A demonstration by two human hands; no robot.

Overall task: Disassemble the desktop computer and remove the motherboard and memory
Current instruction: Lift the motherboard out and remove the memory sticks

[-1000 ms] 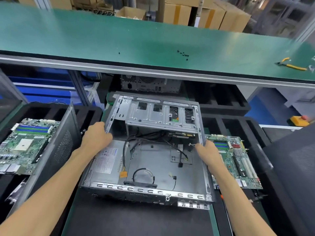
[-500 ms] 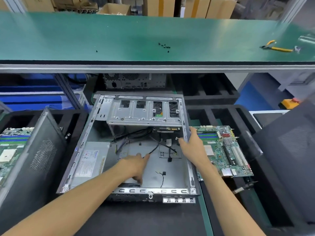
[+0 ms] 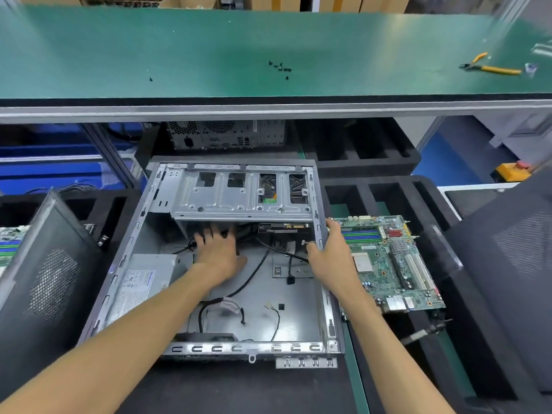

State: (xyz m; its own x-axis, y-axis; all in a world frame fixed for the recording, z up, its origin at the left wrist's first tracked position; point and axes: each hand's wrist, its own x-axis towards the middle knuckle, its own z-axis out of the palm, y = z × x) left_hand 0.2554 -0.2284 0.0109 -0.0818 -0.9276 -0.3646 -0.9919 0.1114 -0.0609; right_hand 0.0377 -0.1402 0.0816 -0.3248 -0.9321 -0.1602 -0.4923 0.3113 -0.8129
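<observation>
Left hand (image 3: 219,252) reaches, fingers spread, among cables (image 3: 254,274) inside the open case (image 3: 324,294); right hand (image 3: 330,255) grips its wall.

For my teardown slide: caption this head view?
Left hand reaches among cables inside the emptied case; right hand grips its wall, motherboard alongside.

i see a green tabletop (image 3: 119,55) up top with small black screws (image 3: 280,68) scattered mid-surface and yellow-handled pliers (image 3: 490,67) at its right. below, the open computer case (image 3: 330,324) lies on a dark mat (image 3: 239,389), a motherboard (image 3: 391,264) just beside it on black foam (image 3: 478,354).
</observation>
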